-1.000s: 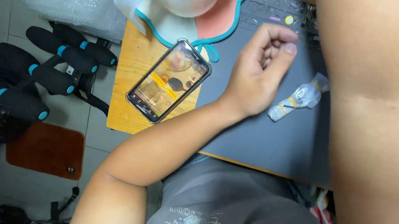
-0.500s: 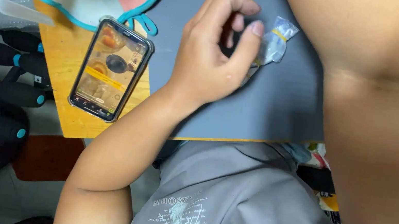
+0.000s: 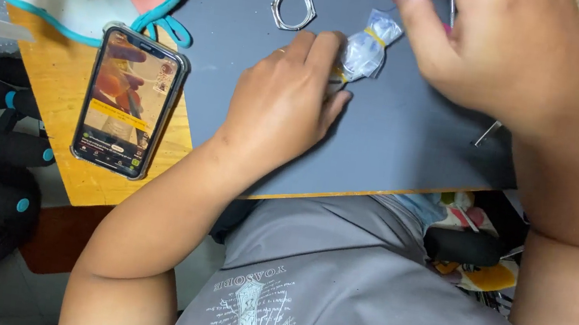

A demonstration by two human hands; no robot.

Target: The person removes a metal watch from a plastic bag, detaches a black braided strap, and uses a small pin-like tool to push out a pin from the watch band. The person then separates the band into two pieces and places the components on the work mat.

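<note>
Pinching a clear packet (image 3: 366, 49), left hand (image 3: 282, 105) angles it up-right.

- A small clear plastic packet (image 3: 366, 49), crinkled and bound with thin yellow bands, lies on the grey mat; my left grip (image 3: 279, 104) touches its near end with the fingertips.
- A smartphone (image 3: 130, 101) in a clear case lies flat on the orange worktop (image 3: 86, 183), just left of the mat. Its lit screen shows a blurred picture in orange and brown tones with a yellow strip across the middle.
</note>
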